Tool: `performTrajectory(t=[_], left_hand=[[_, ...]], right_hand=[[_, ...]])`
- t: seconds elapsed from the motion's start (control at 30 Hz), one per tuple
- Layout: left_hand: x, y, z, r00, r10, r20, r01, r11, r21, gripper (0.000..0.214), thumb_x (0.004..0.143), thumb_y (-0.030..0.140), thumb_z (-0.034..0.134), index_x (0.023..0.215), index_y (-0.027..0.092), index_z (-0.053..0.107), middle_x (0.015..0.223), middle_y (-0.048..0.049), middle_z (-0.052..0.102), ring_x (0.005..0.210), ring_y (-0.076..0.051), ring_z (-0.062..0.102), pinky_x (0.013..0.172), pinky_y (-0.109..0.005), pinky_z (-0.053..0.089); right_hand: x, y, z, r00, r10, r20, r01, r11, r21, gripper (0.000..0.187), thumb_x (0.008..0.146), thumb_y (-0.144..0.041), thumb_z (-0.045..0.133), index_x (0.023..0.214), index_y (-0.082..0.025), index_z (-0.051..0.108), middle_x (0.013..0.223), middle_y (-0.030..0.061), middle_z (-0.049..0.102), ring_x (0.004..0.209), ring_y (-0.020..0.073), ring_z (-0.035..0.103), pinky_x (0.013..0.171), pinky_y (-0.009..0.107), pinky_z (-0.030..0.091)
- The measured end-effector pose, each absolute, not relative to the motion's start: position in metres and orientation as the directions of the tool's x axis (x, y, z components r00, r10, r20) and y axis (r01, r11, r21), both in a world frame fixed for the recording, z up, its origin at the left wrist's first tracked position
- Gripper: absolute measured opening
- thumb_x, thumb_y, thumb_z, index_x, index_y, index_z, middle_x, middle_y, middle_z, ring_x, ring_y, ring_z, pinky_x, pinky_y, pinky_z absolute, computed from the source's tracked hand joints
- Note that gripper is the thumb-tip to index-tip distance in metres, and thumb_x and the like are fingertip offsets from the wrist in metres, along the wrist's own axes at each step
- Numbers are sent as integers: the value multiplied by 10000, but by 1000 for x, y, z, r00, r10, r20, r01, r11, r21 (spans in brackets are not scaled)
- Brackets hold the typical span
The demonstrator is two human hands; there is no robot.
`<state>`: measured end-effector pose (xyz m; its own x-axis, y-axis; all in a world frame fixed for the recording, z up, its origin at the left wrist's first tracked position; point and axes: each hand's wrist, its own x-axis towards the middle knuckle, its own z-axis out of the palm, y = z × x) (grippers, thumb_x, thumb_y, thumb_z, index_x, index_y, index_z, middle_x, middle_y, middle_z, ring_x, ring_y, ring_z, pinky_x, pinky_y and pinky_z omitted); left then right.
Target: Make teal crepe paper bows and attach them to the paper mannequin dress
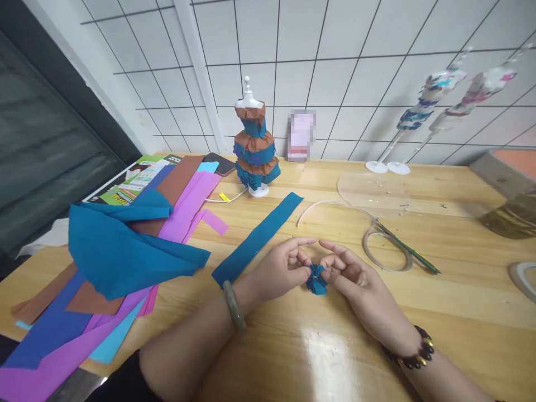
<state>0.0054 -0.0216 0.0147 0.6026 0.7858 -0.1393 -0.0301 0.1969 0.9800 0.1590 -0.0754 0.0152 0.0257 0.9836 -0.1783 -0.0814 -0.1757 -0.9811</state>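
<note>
Between my two hands is a small pleated rosette (317, 281) of teal crepe paper, fanned out in folds. My left hand (285, 262) pinches its left edge between thumb and fingers, with the index finger stretched out above. On the other edge, my right hand (349, 273) grips it the same way. Just beyond my left wrist a flat teal crepe strip (259, 237) lies slantwise on the table. Farther back stands a small mannequin (255, 142) dressed in tiers of brown and teal crepe paper, with a similar rosette near its hem.
Crepe paper sheets (125, 268) in several colours are heaped at the left. To the right lie a coil of clear tubing (387, 262), a green-handled thin tool (419, 258) and a clear round sheet (372, 192). Two decorated mannequins (435, 95) and a phone (300, 135) stand by the tiled wall.
</note>
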Motion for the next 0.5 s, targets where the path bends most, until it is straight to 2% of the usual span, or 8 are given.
performTrajectory(t=[0.17,0.3,0.5], left_hand=[[6,-22,17,567,807,-163,-35,222,974,529,676,88,582,1189,134,460,734,11,539,659,-90,524,639,-253,446],[6,-21,19,532,829,-174,-29,223,974,547,674,96,581,1202,106,438,731,13,526,666,-92,520,631,-245,448],[6,-23,10,585,804,-101,-37,151,988,546,686,97,563,1218,141,445,748,9,520,683,-90,516,649,-245,453]], right_hand=[[163,-74,10,51,981,-189,-145,-180,-973,467,749,-309,636,1170,-223,452,820,-7,557,743,120,527,697,254,441],[164,-75,11,40,980,-193,-122,-187,-975,486,737,-309,649,1172,-216,456,816,2,558,757,133,528,717,276,435],[160,-76,14,16,985,-174,-162,-169,-972,470,737,-323,639,1168,-241,470,887,29,561,824,167,543,710,301,452]])
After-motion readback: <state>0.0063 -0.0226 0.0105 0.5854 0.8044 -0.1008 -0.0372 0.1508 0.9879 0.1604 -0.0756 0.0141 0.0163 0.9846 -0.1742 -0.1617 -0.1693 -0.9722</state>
